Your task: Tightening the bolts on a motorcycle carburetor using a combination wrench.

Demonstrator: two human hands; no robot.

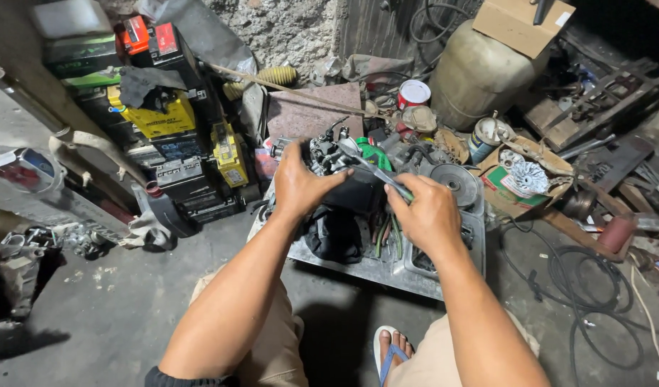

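We see the left hand (299, 185) clamped over the top of a small engine part (337, 161), fingers wrapped around its dark body. The right hand (428, 215) is closed around the handle of a metal wrench (369, 166), whose head reaches up onto the part. The part sits at the far edge of a flat metal tray (365, 266) on the concrete floor (129, 301). A stack of batteries (172, 143) stands beyond the tray's left edge, and a red-and-white can (414, 93) lies past its far side.
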